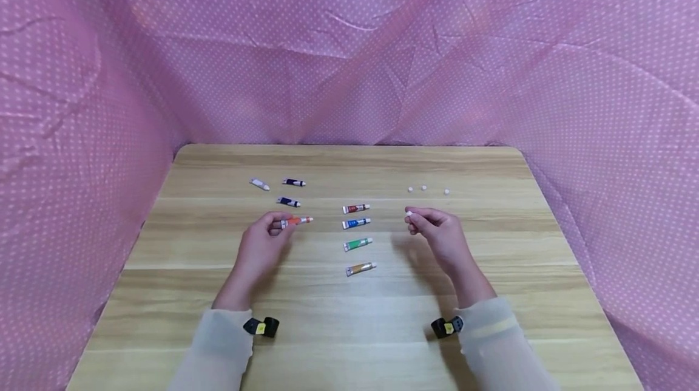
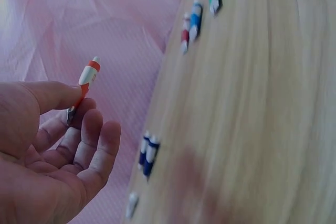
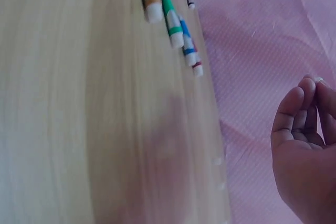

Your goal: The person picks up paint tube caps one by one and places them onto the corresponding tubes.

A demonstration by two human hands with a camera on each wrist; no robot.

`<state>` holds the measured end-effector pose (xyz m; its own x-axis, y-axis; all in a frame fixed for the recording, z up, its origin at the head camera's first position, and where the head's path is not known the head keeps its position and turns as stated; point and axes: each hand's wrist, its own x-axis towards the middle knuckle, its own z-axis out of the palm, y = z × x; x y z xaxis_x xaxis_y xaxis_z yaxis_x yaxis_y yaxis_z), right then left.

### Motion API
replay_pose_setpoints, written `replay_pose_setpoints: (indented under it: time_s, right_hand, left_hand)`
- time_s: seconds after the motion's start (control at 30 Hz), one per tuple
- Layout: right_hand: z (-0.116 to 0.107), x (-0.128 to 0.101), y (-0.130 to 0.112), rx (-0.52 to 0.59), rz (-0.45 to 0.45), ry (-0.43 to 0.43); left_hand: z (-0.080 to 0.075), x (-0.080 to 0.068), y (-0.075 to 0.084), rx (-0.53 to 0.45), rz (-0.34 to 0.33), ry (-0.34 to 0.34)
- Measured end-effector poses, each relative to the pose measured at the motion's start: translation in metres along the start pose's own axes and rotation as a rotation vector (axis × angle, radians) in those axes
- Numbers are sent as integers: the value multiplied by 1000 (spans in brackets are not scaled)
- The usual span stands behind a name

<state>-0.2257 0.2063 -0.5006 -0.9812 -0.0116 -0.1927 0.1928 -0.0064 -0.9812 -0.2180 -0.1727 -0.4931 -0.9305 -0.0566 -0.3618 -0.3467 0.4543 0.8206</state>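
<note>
Between thumb and fingers, my left hand (image 1: 261, 246) pinches an orange paint tube (image 1: 298, 220), held above the left half of the table. Its narrow white tip points up and away from the palm in the left wrist view. My right hand (image 1: 446, 244) pinches a small white cap (image 1: 409, 214) at its fingertips, over the right half; the fingers hide most of it in the right wrist view. Between the hands lie a red paint tube (image 1: 356, 209), a blue one, a green paint tube (image 1: 358, 244) and a gold paint tube (image 1: 361, 269), stacked in a column.
Beyond my left hand lie two dark blue tubes (image 1: 288, 201) and a whitish tube (image 1: 259, 184). Three small white caps, one of them a cap (image 1: 423, 187) farthest back, lie beyond my right hand. Pink dotted cloth (image 1: 349, 87) hangs around the wooden table (image 1: 349, 330).
</note>
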Motion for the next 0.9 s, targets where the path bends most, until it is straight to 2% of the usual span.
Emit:
replay_pose_setpoints:
  time_s: [0.23, 0.53, 0.9]
  right_hand:
    - [15, -5, -11, -79, -13, -17]
    - [45, -14, -10, -209, -46, -95]
    - [69, -23, -9, -306, -88, -139]
  left_hand:
    - [10, -10, 17, 36, 55, -14]
    - [33, -21, 36, 36, 64, -36]
    - [54, -34, 45, 39, 102, -84]
